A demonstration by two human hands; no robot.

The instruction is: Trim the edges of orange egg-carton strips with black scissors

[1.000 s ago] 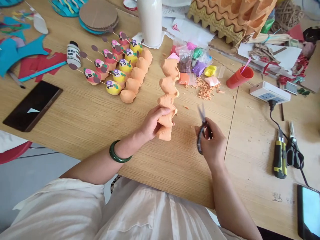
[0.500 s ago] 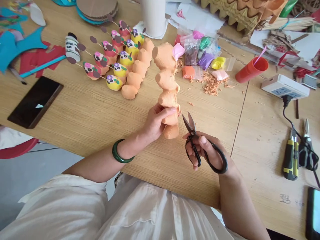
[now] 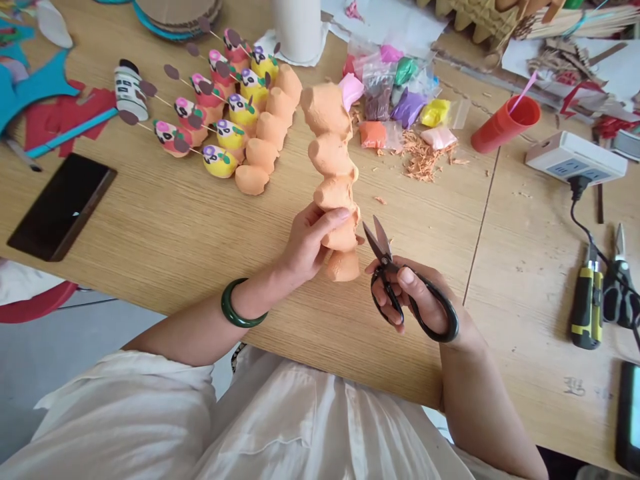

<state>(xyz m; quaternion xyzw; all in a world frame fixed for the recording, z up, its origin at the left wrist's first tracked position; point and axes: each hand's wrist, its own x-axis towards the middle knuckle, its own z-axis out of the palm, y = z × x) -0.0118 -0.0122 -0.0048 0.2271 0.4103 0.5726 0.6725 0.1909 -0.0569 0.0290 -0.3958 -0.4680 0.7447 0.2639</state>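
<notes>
My left hand [image 3: 310,241] grips the lower part of a long orange egg-carton strip [image 3: 332,160], held tilted up off the wooden table [image 3: 165,227]. My right hand [image 3: 417,300] holds black scissors [image 3: 400,283] with the blades slightly apart, tips pointing up-left and close to the strip's lower right edge. A green bangle [image 3: 236,308] sits on my left wrist.
Painted carton cups on sticks [image 3: 220,120] and plain orange cups [image 3: 267,133] lie at back left. A black phone [image 3: 60,207] lies left. Clay bags [image 3: 400,100], orange shavings [image 3: 425,160], a red cup [image 3: 503,123], power strip [image 3: 575,157], a yellow-black tool [image 3: 586,307] and second scissors [image 3: 619,287] lie right.
My left hand raised the orange strip from lying on the table to tilted upright. My right hand turned the scissors and brought the blades, now apart, beside the strip.
</notes>
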